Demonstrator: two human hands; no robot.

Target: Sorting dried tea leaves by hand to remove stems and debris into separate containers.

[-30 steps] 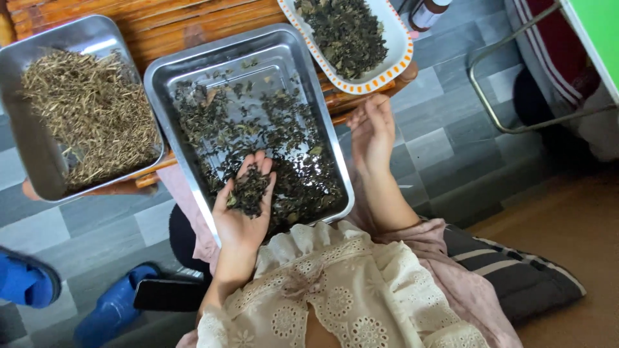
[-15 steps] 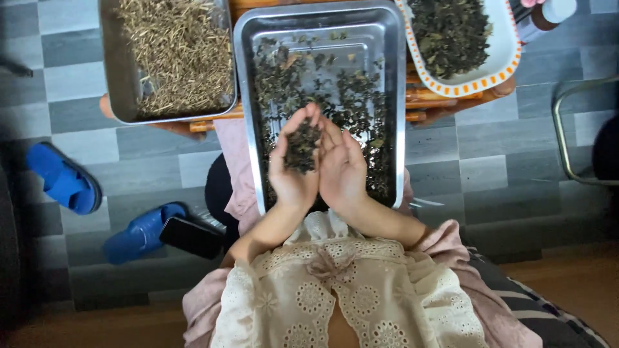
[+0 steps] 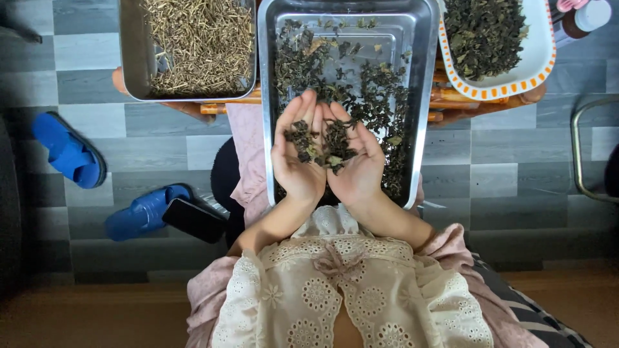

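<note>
Two cupped hands, left hand, right hand, three trays

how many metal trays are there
2. One metal tray sits at the upper left, holding pale dry stems. The other metal tray is in the middle under both cupped hands, holding dark dried leaves. The dish at the upper right is white, not metal.

Right hand: a second ago raised apart beside the tray, palm empty; half a second ago pressed edge to edge against the left hand; now palm up beside it.
Leaves: earlier one dark heap in the left palm alone; now spread loosely across both open palms.
Hands: cupped shut half a second ago, now opened flat over the tray.
</note>
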